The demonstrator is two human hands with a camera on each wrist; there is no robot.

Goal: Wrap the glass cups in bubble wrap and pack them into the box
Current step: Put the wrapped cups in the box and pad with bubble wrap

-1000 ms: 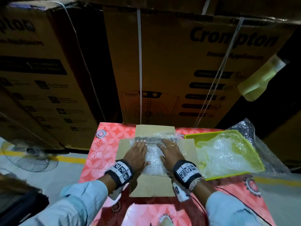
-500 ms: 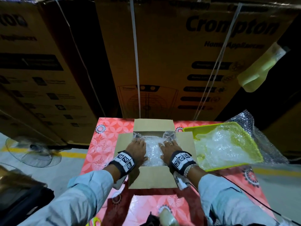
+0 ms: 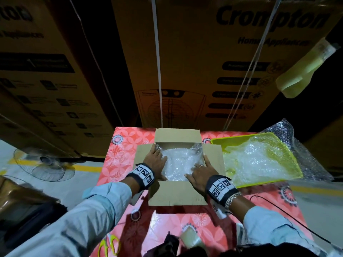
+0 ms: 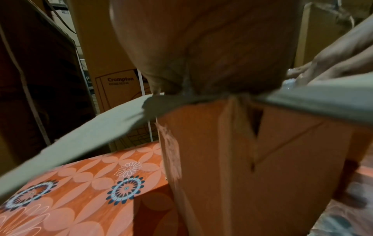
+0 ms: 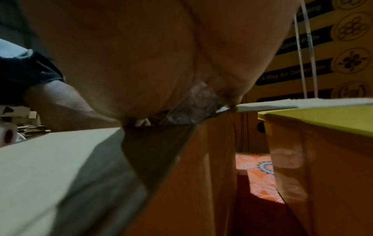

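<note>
An open cardboard box (image 3: 178,193) stands on the red floral table with its four flaps spread. Crumpled bubble wrap (image 3: 181,164) fills its inside; no glass cup shows through it. My left hand (image 3: 155,160) lies along the left edge of the opening, fingers straight and reaching toward the far left corner. My right hand (image 3: 201,172) rests at the right edge, fingers spread flat on the wrap and the right flap. In the left wrist view my palm (image 4: 201,47) sits on the box rim (image 4: 262,159). The right wrist view shows my palm (image 5: 141,55) over a flap (image 5: 60,159).
A yellow tray (image 3: 241,139) holding more bubble wrap (image 3: 259,158) stands just right of the box. Yellow-handled scissors (image 3: 109,244) and a tape roll (image 3: 189,238) lie near the front edge. Tall cartons (image 3: 204,62) wall the back. A floor fan (image 3: 44,164) stands to the left.
Both hands have slid from the middle of the wrap out to the left and right edges of the opening. The wrap now sits lower in the box.
</note>
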